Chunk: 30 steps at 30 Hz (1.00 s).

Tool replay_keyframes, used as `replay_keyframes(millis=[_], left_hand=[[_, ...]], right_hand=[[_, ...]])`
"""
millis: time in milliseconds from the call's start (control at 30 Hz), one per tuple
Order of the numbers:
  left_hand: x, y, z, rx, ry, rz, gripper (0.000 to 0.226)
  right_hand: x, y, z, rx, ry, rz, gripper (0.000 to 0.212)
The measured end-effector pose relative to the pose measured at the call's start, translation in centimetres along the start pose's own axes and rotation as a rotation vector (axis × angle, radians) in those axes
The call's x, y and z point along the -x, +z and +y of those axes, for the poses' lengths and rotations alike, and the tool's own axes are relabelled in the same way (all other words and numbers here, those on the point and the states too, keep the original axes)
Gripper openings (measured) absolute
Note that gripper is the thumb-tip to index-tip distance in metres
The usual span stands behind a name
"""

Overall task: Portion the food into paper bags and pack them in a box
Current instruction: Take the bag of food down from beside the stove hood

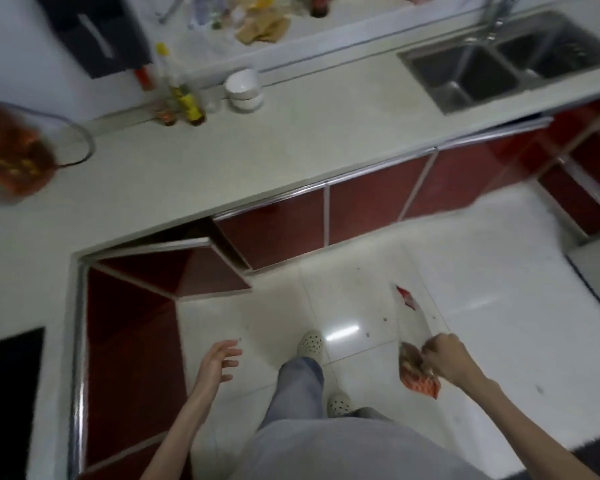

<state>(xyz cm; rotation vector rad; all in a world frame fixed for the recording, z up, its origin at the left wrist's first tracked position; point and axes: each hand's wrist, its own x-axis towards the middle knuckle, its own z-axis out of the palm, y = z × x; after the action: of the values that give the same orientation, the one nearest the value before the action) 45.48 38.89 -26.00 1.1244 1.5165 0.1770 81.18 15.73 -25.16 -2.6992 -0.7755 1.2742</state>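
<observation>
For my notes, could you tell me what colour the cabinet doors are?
Dark red cabinet doors, seen in the head view.

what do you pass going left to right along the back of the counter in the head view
orange bag in a wire basket → bottles → stacked white bowls → steel sink

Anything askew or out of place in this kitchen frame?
Yes. One red cabinet door under the corner of the counter hangs open while the others are closed. The right hand grips a clear food bag out over the floor, away from the counter. The left hand is open and holds nothing.
</observation>
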Motion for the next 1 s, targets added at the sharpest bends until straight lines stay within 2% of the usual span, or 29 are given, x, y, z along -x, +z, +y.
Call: replay_keyframes(millis=[67,133,267,367,533,800,900,1000], left_hand=[[-2.5,1.4,1.8,-0.081,-0.028,-0.081,0.026],[-4.9,2.6,4.0,-0.153,-0.034,-0.163,0.026],[-9.2,5.0,9.1,-0.264,0.079,-0.271,0.026],[-11.8,6.5,11.6,-0.356,0.098,-0.359,0.026],[-15.1,10.7,15.6,-0.5,0.073,-0.464,0.025],[-18.9,25.5,26.0,-0.63,0.201,-0.646,0.025],[-18.6,32.1,30.2,-0.657,0.246,-0.702,0.025],[-17.2,38.6,34.4,-0.626,0.27,-0.746,0.023]], right_hand=[[-0.3,-1.2,-0.5,-0.09,0.02,0.079,0.034],[-0.7,-2.2,-0.8,-0.149,0.051,0.152,0.029],[-1.6,-3.0,-1.3,-0.267,0.102,0.242,0.026],[-1.6,-1.8,-0.7,-0.343,0.207,0.246,0.029],[-0.5,2.3,1.8,-0.447,0.44,0.15,0.03],[-0.4,5.3,5.3,-0.672,0.74,0.127,0.035],[-1.6,4.1,7.2,-0.669,0.765,0.107,0.042],[-3.4,0.5,9.9,-0.702,0.761,0.133,0.038]])
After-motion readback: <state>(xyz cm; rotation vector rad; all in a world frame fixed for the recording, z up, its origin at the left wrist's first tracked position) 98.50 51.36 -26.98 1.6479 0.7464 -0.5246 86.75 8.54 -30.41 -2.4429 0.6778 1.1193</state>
